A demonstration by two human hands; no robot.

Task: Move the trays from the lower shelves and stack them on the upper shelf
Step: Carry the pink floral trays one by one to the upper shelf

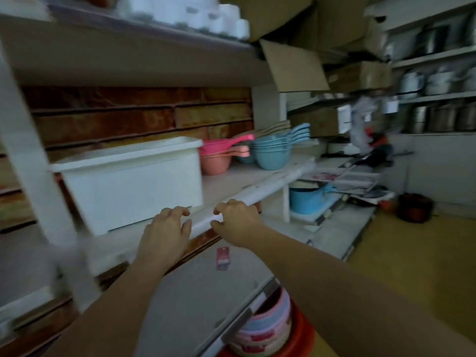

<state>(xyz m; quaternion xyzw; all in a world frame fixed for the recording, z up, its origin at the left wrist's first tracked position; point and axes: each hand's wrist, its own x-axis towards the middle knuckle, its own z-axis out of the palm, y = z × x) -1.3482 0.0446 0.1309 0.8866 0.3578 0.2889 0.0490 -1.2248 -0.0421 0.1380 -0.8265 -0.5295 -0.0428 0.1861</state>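
Observation:
Rust-brown trays (139,117) lie stacked flat at the back of the upper shelf, behind a white plastic tub (134,181). More brown tray edges (203,240) show just under that shelf's white front rail (270,184). My left hand (166,231) hovers at the rail below the tub's right corner, fingers loosely bent, holding nothing. My right hand (235,220) is beside it, its fingers over the rail and its thumb under it. The view is motion-blurred.
Pink scoops (219,155) and blue scoops (273,150) stand right of the tub. A white upright post (31,161) crosses the left. A small red packet (222,256) lies on the lower shelf. Stacked bowls (265,328) sit below, with cardboard boxes and metal pots on the right.

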